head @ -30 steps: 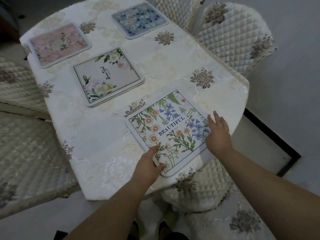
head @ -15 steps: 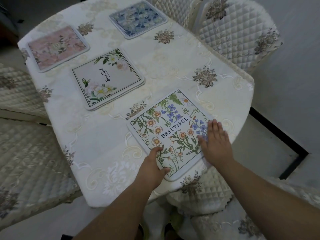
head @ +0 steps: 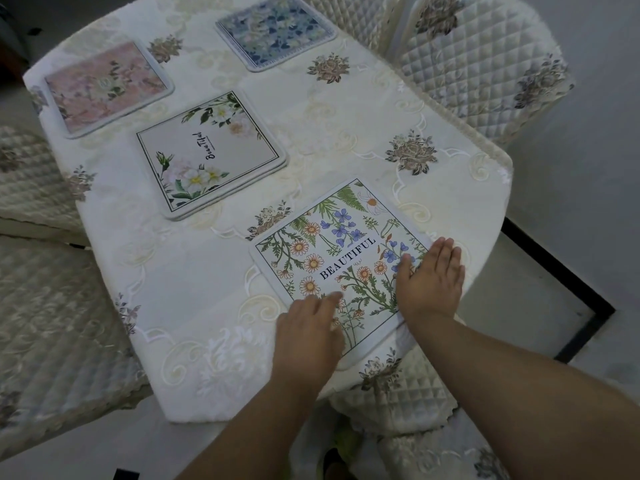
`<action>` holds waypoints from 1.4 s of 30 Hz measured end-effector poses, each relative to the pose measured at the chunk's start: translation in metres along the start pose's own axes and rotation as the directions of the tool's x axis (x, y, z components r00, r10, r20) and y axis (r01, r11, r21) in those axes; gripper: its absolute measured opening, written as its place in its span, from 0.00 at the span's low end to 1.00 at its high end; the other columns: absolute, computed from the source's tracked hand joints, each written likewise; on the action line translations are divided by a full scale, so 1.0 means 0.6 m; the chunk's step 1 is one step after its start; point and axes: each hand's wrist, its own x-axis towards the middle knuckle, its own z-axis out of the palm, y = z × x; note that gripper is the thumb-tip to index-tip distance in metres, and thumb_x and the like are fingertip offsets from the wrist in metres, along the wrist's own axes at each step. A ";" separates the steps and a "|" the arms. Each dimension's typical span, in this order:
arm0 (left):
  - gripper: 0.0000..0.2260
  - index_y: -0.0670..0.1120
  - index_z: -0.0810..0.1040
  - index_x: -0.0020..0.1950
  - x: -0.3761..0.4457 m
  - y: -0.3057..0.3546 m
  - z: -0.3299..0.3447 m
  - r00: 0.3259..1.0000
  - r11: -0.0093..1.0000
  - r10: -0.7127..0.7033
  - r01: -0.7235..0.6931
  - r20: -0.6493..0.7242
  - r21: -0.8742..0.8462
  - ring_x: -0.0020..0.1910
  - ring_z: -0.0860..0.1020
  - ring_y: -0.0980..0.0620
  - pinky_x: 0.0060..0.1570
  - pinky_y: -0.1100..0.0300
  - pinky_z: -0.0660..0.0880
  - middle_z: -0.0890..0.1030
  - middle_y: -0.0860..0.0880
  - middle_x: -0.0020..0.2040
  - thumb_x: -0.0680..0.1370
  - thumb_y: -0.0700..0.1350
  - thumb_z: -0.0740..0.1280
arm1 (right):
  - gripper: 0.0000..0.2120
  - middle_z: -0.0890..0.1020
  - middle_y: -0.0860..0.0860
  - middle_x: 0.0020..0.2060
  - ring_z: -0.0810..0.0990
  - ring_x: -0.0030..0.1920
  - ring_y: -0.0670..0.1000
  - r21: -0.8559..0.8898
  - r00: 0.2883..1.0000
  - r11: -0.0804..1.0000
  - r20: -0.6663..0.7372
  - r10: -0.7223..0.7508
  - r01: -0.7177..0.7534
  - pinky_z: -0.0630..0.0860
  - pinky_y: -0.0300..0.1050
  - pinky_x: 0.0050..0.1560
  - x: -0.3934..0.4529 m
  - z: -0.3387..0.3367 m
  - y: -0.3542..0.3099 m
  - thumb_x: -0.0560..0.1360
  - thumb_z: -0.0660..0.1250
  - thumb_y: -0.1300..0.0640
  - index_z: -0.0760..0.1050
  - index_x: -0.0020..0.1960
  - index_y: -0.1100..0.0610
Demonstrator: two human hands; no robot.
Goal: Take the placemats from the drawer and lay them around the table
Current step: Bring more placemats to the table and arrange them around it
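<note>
The wildflower placemat (head: 341,268) printed "BEAUTIFUL" lay flat on the table (head: 194,306) in the lower centre of the frame, turned at an angle, its lower corner close to the table's near edge. The left hand (head: 306,336) rested palm down on its lower-left edge, fingers loosely spread and gripping nothing. The right hand (head: 431,280) lay flat and open on its right corner, fingers together, beside the table's curved right edge. Three other mats sat farther up: a white-flowered placemat (head: 211,154) in the centre left, a pink placemat (head: 107,86) at the upper left near the table's left edge, and a blue placemat (head: 275,31) at the top centre. Bare cloth lay open between the mats and along the right side. A quilted chair (head: 485,64) stood against the upper right edge, another quilted seat (head: 398,403) tucked below the near edge.
</note>
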 end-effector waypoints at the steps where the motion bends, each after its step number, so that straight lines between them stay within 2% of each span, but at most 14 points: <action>1: 0.26 0.57 0.62 0.78 0.006 0.014 0.009 0.996 0.996 0.088 -0.088 0.012 -0.012 0.68 0.71 0.50 0.65 0.51 0.70 0.74 0.54 0.68 0.80 0.53 0.62 | 0.38 0.48 0.55 0.82 0.43 0.81 0.53 -0.002 1.000 1.000 -0.006 0.003 -0.003 0.42 0.53 0.79 0.000 0.001 0.000 0.81 0.44 0.37 0.44 0.82 0.59; 3: 0.27 0.53 0.55 0.82 0.024 0.036 0.039 0.969 0.974 0.227 -0.227 0.095 -0.007 0.80 0.56 0.49 0.76 0.46 0.59 0.60 0.52 0.81 0.83 0.54 0.56 | 0.38 0.48 0.55 0.82 0.43 0.81 0.53 0.000 1.000 1.000 -0.016 0.006 -0.006 0.42 0.54 0.79 0.000 0.002 0.000 0.81 0.44 0.37 0.45 0.82 0.59; 5: 0.28 0.52 0.47 0.84 0.035 0.042 0.069 0.946 0.959 0.271 -0.280 0.179 0.028 0.82 0.40 0.49 0.79 0.44 0.47 0.45 0.52 0.84 0.85 0.58 0.48 | 0.37 0.49 0.55 0.82 0.43 0.81 0.53 0.003 1.000 1.000 -0.030 0.002 -0.002 0.42 0.54 0.80 -0.001 0.003 0.002 0.81 0.45 0.38 0.45 0.82 0.60; 6: 0.28 0.52 0.44 0.84 0.037 0.037 0.078 0.942 0.958 0.270 -0.284 0.198 0.049 0.81 0.36 0.49 0.79 0.42 0.46 0.41 0.53 0.84 0.85 0.60 0.46 | 0.37 0.49 0.55 0.82 0.44 0.81 0.53 0.001 0.999 1.000 -0.039 -0.002 0.002 0.42 0.54 0.80 -0.001 0.004 0.002 0.81 0.45 0.38 0.45 0.82 0.60; 10: 0.29 0.54 0.43 0.84 0.026 -0.012 0.082 0.962 0.960 0.220 -0.243 0.161 0.137 0.82 0.37 0.48 0.79 0.42 0.47 0.43 0.51 0.84 0.85 0.63 0.45 | 0.37 0.50 0.56 0.81 0.44 0.81 0.54 -0.003 0.998 1.000 -0.054 -0.013 0.013 0.43 0.54 0.80 0.001 0.004 0.002 0.81 0.46 0.38 0.46 0.82 0.60; 16: 0.32 0.50 0.33 0.82 0.007 -0.094 0.051 0.990 0.991 -0.024 0.005 0.139 0.134 0.79 0.31 0.53 0.79 0.48 0.39 0.33 0.51 0.82 0.84 0.64 0.41 | 0.37 0.50 0.55 0.81 0.46 0.81 0.54 -0.016 0.999 1.000 -0.050 -0.004 0.003 0.45 0.55 0.80 -0.002 0.004 0.003 0.80 0.46 0.39 0.46 0.82 0.60; 21: 0.34 0.47 0.33 0.82 0.069 -0.150 0.020 0.976 0.976 -0.194 0.183 0.097 0.117 0.80 0.32 0.49 0.80 0.50 0.39 0.33 0.47 0.82 0.84 0.64 0.40 | 0.37 0.50 0.55 0.81 0.45 0.81 0.53 -0.021 0.999 1.000 -0.045 -0.007 0.006 0.45 0.55 0.80 -0.001 0.001 0.001 0.81 0.45 0.39 0.46 0.82 0.60; 25: 0.34 0.45 0.36 0.82 0.147 -0.179 0.003 0.980 0.983 -0.184 0.181 0.073 0.034 0.80 0.34 0.49 0.79 0.52 0.38 0.36 0.46 0.82 0.84 0.63 0.43 | 0.37 0.50 0.54 0.82 0.44 0.81 0.52 -0.012 0.999 1.000 -0.040 -0.004 0.003 0.45 0.54 0.80 -0.004 0.000 0.002 0.80 0.45 0.38 0.45 0.82 0.59; 29: 0.34 0.46 0.34 0.82 0.158 -0.189 0.012 0.989 0.988 -0.143 0.140 0.045 0.069 0.80 0.32 0.50 0.80 0.50 0.38 0.35 0.46 0.82 0.83 0.64 0.41 | 0.37 0.51 0.53 0.82 0.46 0.81 0.51 -0.001 0.999 1.000 -0.042 0.002 -0.002 0.46 0.54 0.80 -0.002 -0.004 0.001 0.80 0.45 0.38 0.46 0.82 0.58; 33: 0.34 0.45 0.35 0.82 0.168 -0.177 0.013 0.981 0.975 -0.191 0.186 0.035 0.120 0.79 0.30 0.48 0.79 0.46 0.36 0.35 0.46 0.82 0.83 0.65 0.39 | 0.37 0.51 0.53 0.82 0.46 0.81 0.51 -0.007 0.999 1.000 -0.038 0.006 -0.006 0.46 0.53 0.80 -0.004 -0.005 -0.001 0.80 0.45 0.39 0.47 0.82 0.58; 35: 0.34 0.46 0.34 0.82 0.191 -0.157 0.006 0.987 0.976 -0.157 0.149 0.041 0.162 0.79 0.29 0.48 0.78 0.44 0.34 0.34 0.46 0.81 0.83 0.65 0.37 | 0.37 0.51 0.53 0.82 0.46 0.81 0.51 -0.017 0.999 1.000 -0.039 0.004 -0.004 0.47 0.54 0.80 -0.003 -0.003 0.000 0.80 0.45 0.39 0.46 0.82 0.57; 38: 0.32 0.48 0.31 0.81 0.253 -0.106 0.012 0.994 0.989 0.049 -0.063 0.102 0.135 0.78 0.28 0.48 0.78 0.44 0.35 0.32 0.48 0.81 0.83 0.65 0.36 | 0.37 0.51 0.53 0.82 0.46 0.81 0.50 -0.023 0.999 1.000 -0.038 0.000 -0.001 0.48 0.55 0.80 -0.002 0.001 0.001 0.80 0.45 0.39 0.46 0.82 0.57; 40: 0.31 0.51 0.32 0.81 0.303 -0.068 0.024 0.969 0.970 0.189 -0.210 0.162 0.122 0.78 0.29 0.48 0.78 0.44 0.35 0.32 0.50 0.81 0.83 0.64 0.36 | 0.37 0.51 0.53 0.82 0.45 0.81 0.50 -0.020 0.999 1.000 -0.039 -0.001 0.000 0.48 0.54 0.80 -0.002 0.001 0.001 0.79 0.44 0.39 0.46 0.82 0.57; 42: 0.30 0.52 0.34 0.82 0.341 -0.044 0.035 0.943 0.945 0.268 -0.297 0.196 0.138 0.78 0.29 0.49 0.78 0.44 0.35 0.33 0.51 0.81 0.83 0.64 0.37 | 0.37 0.51 0.53 0.82 0.45 0.81 0.50 -0.022 0.999 1.000 -0.042 -0.006 0.005 0.48 0.54 0.80 -0.004 0.001 0.000 0.79 0.44 0.38 0.46 0.82 0.57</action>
